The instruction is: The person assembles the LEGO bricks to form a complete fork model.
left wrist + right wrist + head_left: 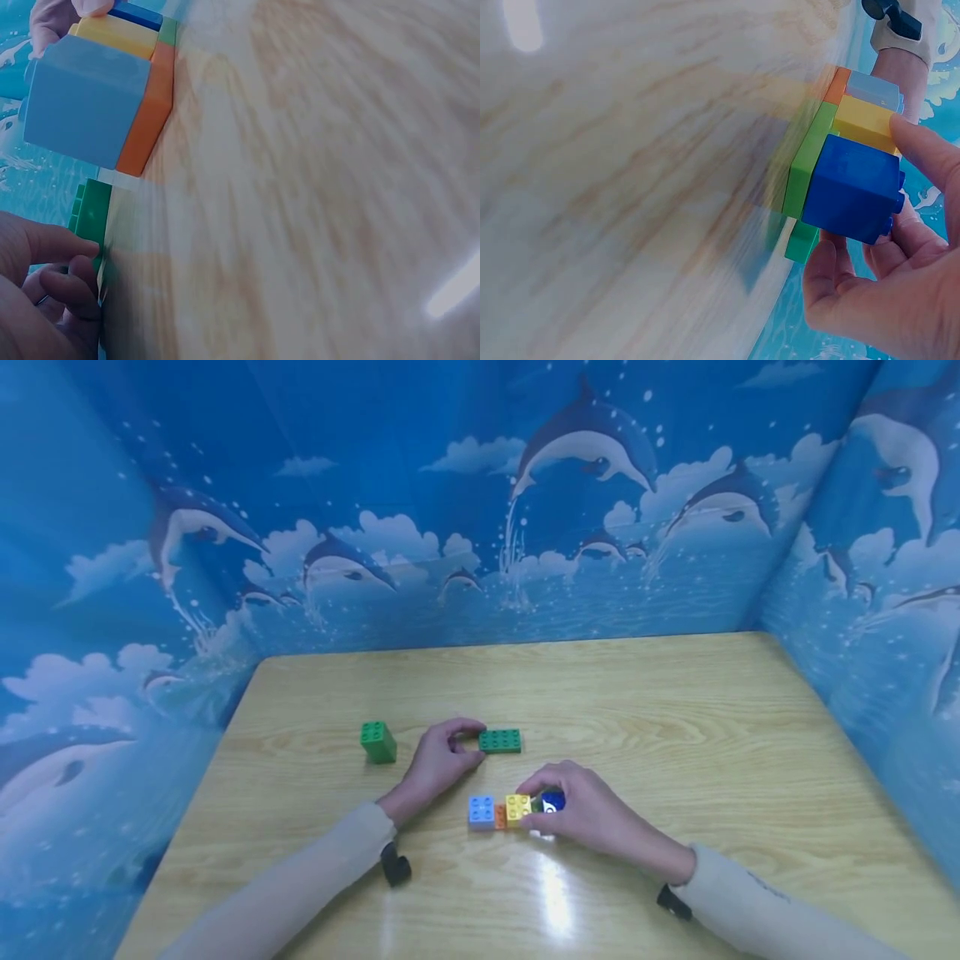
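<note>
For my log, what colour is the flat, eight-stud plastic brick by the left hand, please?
The flat brick is green, clearest in the head view.

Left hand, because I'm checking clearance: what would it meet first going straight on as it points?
The flat green brick, directly ahead of the left hand; whether they already touch is hard to tell.

Yellow brick point(518, 808) — blue dolphin-print backdrop point(420, 410)

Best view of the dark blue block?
Right wrist: the dark blue block is close and large there, its side faces largely uncovered. Head: partly hidden by the right hand. Left wrist: only a strip beyond the yellow block.
</note>
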`<state>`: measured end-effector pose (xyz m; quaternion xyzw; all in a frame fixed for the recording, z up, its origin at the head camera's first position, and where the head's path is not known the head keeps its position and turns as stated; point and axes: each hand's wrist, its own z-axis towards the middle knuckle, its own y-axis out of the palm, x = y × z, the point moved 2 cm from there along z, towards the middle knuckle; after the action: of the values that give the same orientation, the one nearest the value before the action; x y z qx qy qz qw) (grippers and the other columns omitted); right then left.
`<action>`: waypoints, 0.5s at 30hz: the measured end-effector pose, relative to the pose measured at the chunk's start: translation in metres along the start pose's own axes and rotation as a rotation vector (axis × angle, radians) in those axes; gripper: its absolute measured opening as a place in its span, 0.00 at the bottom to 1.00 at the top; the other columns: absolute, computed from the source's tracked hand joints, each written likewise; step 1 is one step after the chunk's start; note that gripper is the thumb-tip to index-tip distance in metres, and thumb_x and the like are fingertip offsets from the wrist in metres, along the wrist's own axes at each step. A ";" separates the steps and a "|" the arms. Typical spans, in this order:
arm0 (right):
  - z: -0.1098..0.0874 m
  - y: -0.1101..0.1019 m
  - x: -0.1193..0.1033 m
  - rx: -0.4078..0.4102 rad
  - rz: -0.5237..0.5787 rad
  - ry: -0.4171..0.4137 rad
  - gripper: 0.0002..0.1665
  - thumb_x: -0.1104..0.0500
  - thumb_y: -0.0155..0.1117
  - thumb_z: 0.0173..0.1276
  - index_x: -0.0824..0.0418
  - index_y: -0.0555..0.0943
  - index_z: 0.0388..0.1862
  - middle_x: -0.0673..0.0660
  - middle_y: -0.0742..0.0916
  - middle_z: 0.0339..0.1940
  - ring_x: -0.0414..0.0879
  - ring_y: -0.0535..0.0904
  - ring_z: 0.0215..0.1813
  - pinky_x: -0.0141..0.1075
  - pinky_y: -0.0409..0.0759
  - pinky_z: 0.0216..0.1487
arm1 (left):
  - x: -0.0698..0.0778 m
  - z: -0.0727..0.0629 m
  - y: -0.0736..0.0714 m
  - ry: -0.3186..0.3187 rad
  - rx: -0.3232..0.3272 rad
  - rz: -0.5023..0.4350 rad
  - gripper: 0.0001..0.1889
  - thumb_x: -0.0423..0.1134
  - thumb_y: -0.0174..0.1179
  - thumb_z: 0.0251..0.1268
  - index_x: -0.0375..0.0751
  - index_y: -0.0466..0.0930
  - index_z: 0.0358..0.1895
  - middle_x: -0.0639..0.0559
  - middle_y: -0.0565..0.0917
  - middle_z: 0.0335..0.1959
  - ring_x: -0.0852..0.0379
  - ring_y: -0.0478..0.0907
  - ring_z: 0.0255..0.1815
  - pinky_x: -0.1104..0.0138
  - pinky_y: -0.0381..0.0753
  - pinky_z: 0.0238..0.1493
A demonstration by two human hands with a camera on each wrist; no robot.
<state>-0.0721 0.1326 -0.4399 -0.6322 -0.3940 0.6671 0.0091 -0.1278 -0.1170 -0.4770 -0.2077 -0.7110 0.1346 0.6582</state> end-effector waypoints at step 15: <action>0.000 -0.001 0.000 0.004 -0.004 0.005 0.22 0.52 0.88 0.61 0.50 0.90 0.53 0.43 0.90 0.49 0.44 0.82 0.53 0.54 0.83 0.59 | 0.005 -0.006 0.006 0.003 -0.032 0.044 0.25 0.28 0.77 0.62 0.48 0.88 0.62 0.54 0.87 0.49 0.55 0.80 0.28 0.68 0.79 0.27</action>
<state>-0.0726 0.1332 -0.4398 -0.6329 -0.3942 0.6662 0.0126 -0.1213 -0.1097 -0.4746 -0.2341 -0.7072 0.1375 0.6528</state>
